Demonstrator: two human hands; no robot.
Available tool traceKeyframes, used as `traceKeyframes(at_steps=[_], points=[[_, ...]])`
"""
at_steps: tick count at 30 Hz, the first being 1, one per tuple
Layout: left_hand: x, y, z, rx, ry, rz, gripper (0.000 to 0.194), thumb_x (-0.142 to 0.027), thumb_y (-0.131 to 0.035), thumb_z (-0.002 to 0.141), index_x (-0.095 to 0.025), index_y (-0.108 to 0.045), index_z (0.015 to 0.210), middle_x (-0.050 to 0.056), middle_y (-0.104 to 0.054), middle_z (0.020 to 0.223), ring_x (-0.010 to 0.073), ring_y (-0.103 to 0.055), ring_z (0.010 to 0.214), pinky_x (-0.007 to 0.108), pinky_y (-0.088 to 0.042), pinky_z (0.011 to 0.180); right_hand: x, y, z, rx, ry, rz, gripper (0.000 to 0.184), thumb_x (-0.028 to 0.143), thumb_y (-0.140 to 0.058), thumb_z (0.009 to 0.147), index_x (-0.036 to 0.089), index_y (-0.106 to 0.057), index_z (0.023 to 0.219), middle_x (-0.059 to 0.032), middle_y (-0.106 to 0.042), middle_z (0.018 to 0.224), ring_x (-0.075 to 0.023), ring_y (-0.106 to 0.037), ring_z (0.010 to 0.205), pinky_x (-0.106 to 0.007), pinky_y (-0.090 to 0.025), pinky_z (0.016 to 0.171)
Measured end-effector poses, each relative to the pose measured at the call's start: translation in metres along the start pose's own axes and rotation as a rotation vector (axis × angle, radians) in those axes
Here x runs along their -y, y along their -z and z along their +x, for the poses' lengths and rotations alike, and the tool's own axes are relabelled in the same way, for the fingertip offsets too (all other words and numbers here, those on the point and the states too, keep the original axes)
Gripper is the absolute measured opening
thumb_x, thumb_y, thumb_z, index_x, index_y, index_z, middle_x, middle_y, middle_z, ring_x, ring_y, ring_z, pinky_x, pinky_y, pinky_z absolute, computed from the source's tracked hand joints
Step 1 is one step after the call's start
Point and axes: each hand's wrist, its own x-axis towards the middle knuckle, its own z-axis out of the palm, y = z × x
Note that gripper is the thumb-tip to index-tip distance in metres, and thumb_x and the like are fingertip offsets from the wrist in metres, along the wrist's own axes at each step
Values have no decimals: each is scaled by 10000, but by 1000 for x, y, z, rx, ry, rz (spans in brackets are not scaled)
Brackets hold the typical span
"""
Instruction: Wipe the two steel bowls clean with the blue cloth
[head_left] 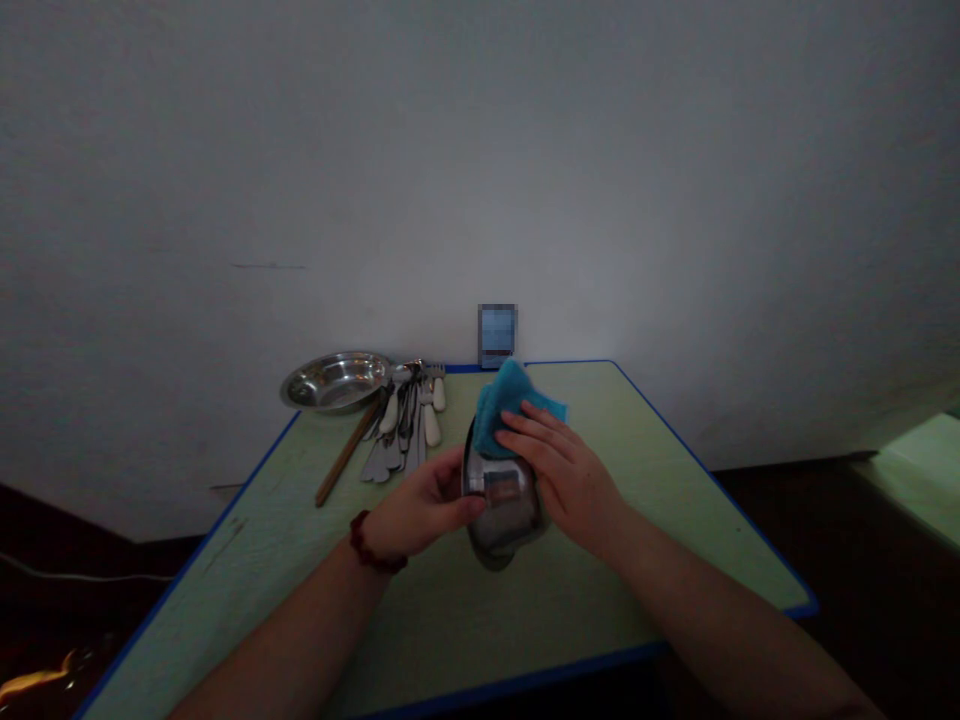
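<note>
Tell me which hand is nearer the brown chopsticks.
Left. The left hand holds the metal bowl, right of the chopsticks; the right hand is farther right, pressing the blue cloth against the bowl.

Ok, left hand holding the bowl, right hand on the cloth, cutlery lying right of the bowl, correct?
Not quite: the head view shows the cutlery lying left of the bowl. The left hand is holding the bowl and the right hand is on the cloth.
</note>
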Motion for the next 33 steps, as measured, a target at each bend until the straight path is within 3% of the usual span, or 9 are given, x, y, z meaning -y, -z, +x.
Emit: traceKeyframes(at_steps=[6,12,19,28,33], points=[[3,-2,2,-20,-34,-37,354,-264,-713,681,-160,-640,1011,72,-704,968,239,-629,951,365,-482,844,-1,1,0,25,4,-7,421,97,-326,851,183,-508,1220,-84,-543,1262,-209,-373,1269,-461,-382,1010],[4,-3,3,-67,-27,-101,394,-233,-728,663,-169,-632,1040,79,-696,1016,236,-618,979,347,-474,857,0,2,1,21,13,-38,398,104,-326,857,175,-526,1194,-79,-557,1247,-218,-401,1250,-449,-406,996],[2,-7,6,-54,-20,-203,365,-193,-734,654,-184,-653,1010,63,-719,930,222,-645,926,302,-510,777,0,1,1,12,24,-48,379,104,-329,866,169,-542,1172,-82,-568,1234,-216,-401,1251,-448,-407,997],[-1,-8,5,-75,-16,-256,355,-205,-722,673,-183,-651,1020,60,-718,919,232,-641,947,322,-502,811,1,2,2,1,48,-39,361,112,-326,873,148,-547,1157,-94,-565,1236,-214,-395,1255,-430,-401,1005],[-4,-9,7,-144,2,-283,297,-196,-748,639,-185,-665,924,25,-722,826,183,-667,798,274,-509,734,0,2,1,3,40,-35,362,105,-325,872,128,-546,1157,-107,-558,1242,-218,-383,1262,-433,-391,1010]])
